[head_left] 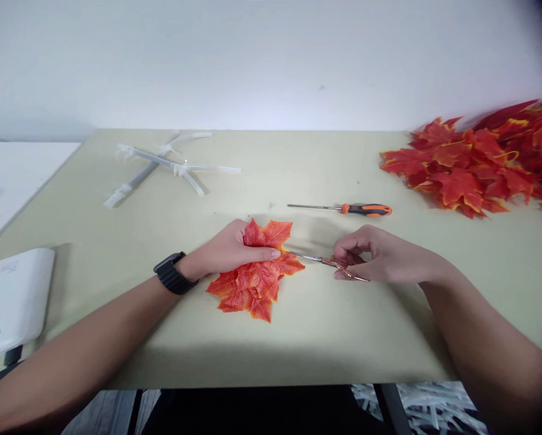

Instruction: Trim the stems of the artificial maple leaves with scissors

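Left hand (229, 248) pinches red leaves (258, 275); right hand (376, 255) grips scissors (315, 258), tips at leaf edge just beside left thumb. Judged best: firm pinch, thumb clear of blades, small controlled snips.

The left arm (98, 335) comes in from the lower left corner and reaches toward the middle, almost straight. The left hand (223, 249) has its thumb (261, 254) stretched out and pressing down (it points toward the other hand). The right arm (488, 338) enters from the lower right and bends at the wrist (427, 266). The right hand (379, 257) has its fingers (354, 243) curled in a pinch.
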Tool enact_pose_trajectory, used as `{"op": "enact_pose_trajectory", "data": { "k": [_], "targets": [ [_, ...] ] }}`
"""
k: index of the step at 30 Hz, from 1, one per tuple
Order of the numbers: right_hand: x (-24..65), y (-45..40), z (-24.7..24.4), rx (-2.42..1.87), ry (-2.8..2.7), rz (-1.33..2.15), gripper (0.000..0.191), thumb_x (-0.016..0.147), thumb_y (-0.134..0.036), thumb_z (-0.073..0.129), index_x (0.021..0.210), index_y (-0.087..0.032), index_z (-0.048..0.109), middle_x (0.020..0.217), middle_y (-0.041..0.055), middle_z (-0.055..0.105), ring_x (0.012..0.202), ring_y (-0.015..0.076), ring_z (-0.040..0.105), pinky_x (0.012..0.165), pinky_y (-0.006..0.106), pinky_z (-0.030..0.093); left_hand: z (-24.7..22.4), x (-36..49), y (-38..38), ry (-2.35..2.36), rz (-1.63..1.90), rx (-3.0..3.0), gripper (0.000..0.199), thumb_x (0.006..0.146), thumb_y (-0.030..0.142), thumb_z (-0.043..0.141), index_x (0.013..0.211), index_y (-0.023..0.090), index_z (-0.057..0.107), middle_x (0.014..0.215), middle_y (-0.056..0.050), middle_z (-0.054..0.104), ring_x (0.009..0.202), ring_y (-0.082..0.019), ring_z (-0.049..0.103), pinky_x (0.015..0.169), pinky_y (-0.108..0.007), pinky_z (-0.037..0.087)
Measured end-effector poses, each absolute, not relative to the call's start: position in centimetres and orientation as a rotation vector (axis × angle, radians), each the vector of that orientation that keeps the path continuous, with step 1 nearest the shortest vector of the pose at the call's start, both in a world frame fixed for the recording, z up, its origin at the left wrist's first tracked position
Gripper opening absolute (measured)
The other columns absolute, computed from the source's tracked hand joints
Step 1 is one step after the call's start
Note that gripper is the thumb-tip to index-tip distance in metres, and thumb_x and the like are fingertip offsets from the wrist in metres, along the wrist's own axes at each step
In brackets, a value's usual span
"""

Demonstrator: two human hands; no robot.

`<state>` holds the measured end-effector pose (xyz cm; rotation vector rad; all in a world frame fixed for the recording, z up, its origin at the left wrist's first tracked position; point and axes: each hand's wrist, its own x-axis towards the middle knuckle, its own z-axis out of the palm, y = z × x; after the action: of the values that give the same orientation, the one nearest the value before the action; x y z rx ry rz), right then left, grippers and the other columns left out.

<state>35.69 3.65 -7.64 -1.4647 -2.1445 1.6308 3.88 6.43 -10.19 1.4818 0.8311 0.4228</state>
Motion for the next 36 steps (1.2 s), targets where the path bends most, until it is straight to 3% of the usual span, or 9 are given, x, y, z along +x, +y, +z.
{"op": "enact_pose_trajectory", "data": {
  "k": [36],
  "targets": [
    [34.99,3.46,-7.93,-1.419,-2.118,1.604,0.036,0.086,-0.047,0.076,0.07,-0.019,0.06,0.06,-0.0039,0.044,0.055,0.0089,0.035,0.05,0.027,0.026,-10.28,3.92,6.42,0.854,0.403,1.496,0.03,0.088,0.04,0.078,0.075,0.015,0.069,0.077,-0.003,0.074,0.068,-0.014,0.07,0.057,-0.019,0.054]
  ]
}}
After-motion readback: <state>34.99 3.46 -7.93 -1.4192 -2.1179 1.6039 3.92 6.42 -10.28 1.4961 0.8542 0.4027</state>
